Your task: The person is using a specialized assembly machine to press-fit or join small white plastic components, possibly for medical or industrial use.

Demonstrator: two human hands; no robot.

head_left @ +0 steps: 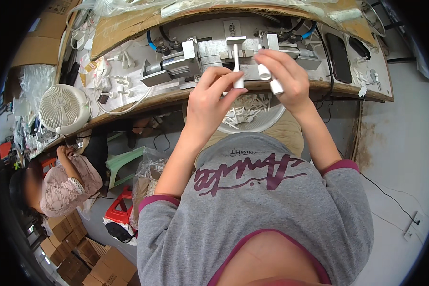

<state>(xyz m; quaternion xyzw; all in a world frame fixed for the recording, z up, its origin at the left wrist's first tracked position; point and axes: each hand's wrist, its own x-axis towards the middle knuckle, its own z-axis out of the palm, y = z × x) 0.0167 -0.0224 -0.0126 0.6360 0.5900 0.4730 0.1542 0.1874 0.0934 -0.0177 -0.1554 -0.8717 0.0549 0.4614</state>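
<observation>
Beyond the pinching left hand [209, 99] juts its white stick [237, 66]; the right hand [292, 85] apparently grips others [264, 72].

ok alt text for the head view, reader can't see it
The person's left hand holds a slim white part at a metal fixture on a workbench, while the right hand holds other white pieces. A bowl of similar pieces sits below the workbench edge; a white fan stands left.

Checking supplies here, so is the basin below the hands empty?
Not empty: small white plastic parts lie heaped in the basin. How full, I cannot tell: the bench hides part.
</observation>
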